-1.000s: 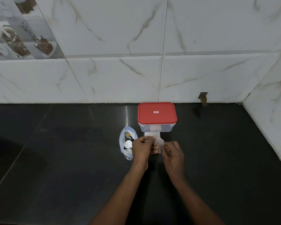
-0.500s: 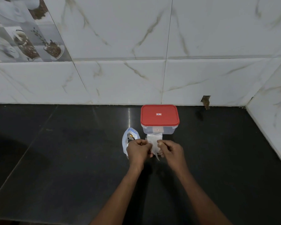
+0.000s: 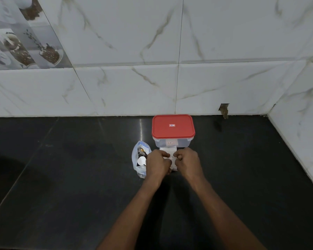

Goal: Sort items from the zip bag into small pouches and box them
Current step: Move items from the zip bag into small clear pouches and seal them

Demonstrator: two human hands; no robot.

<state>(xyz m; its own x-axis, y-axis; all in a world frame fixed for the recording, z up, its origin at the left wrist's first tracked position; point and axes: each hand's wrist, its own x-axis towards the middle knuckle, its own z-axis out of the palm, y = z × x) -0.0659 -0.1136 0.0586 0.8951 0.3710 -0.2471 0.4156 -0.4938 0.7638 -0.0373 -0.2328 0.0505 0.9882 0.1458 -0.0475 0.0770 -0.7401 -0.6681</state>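
Drawn closer, left hand (image 3: 157, 164) and right hand (image 3: 187, 162) pinch the pouch (image 3: 171, 153); box (image 3: 173, 132) label (image 3: 172, 125) illegible.

The surface (image 3: 61, 177) is black and glossy, and it meets a white tiled wall (image 3: 134, 87) at the back and at the right. A clear box (image 3: 172, 144) with a red lid (image 3: 173, 131) stands on it near the back wall. White pouches (image 3: 167, 151) lie just in front of the box, and a zip bag (image 3: 136, 159) lies just left of them.

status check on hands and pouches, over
Left hand and right hand both pinch the small clear pouch. Zip bag lies beside the left hand, items inside. Red-lidded box closed behind.
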